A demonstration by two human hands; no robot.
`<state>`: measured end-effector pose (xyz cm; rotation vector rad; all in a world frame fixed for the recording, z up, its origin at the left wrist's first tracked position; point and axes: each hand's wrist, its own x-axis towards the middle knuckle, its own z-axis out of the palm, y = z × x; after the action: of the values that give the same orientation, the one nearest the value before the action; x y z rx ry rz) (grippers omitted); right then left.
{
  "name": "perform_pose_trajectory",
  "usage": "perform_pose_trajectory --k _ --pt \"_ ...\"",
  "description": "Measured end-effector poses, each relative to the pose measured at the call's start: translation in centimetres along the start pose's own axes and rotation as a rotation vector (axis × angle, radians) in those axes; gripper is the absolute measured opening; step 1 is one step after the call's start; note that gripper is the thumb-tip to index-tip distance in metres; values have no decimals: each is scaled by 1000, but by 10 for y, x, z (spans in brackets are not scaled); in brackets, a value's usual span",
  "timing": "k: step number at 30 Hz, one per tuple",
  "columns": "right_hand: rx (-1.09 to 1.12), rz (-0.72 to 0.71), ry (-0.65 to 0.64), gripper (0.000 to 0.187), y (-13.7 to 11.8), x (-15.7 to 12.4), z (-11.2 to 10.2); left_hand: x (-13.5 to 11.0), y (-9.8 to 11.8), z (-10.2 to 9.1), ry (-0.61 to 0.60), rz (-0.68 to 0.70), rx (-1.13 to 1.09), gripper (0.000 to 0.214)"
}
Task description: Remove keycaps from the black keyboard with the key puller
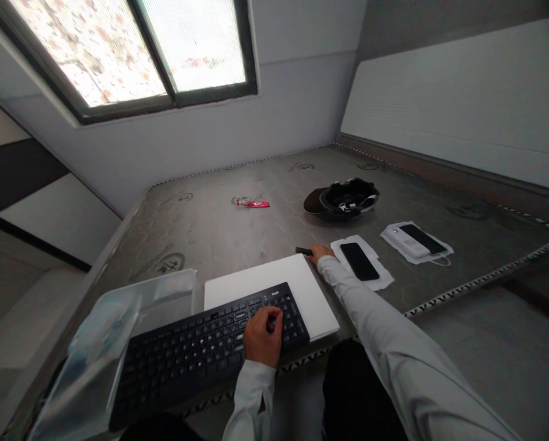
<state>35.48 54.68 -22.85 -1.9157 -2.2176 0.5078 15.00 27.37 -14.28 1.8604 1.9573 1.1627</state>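
A black keyboard (196, 349) lies on a white board (311, 294) at the near edge of a grey mattress (237, 226). My left hand (262, 337) rests on the keyboard's right part, fingers curled in a pinch on a small dark piece, perhaps a keycap. My right hand (320, 251) reaches past the board's far corner, its fingers closed on a small black object (304, 250) lying on the mattress. A black phone (359, 261) on a white sheet lies just right of that hand.
A clear plastic box (118, 331) stands left of the keyboard. Farther back lie a black helmet (347, 199) and a red wrapper (253, 204). A white power bank with a dark phone (414, 241) lies at the right. A window (131, 55) and walls close the far side.
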Motion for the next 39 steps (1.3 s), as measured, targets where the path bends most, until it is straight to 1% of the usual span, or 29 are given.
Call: perform_pose_trajectory --k 5,8,11,13,14,16,18,20,23,25,28,32,36,39 --pt "-111 -1 -3 27 10 8 9 1 1 1 1 6 36 11" --pt "-127 -8 -8 29 16 8 14 1 1 0 0 6 48 12" --pt "-130 -6 -20 29 21 5 12 1 2 0 -3 11 57 12" --pt "-89 16 0 30 22 2 7 1 2 0 -6 17 69 11" --pt "-33 40 21 30 21 0 3 1 2 0 -7 20 73 10" --pt "186 103 62 31 17 -5 -5 0 2 0 -3 25 75 10" --pt "416 138 55 32 11 -13 -14 0 2 0 -4 27 73 10" --pt "647 125 -45 35 5 -25 -23 0 2 0 -7 28 77 10" --pt "1016 92 -257 38 -1 -47 -34 -1 3 0 -5 31 79 9" --pt "1181 92 -334 36 -4 -59 -41 -1 3 0 2 33 75 9" --pt "1256 110 -367 33 -7 -71 -48 -1 4 0 5 29 74 9" --pt "1316 123 -414 32 -10 -75 -52 -1 4 0 -5 17 68 9" --pt "1421 123 -448 38 -12 -73 -50 -2 3 0 -16 25 58 8" --pt "1459 74 -468 44 -12 -72 -49 -2 1 1 -23 22 56 8"
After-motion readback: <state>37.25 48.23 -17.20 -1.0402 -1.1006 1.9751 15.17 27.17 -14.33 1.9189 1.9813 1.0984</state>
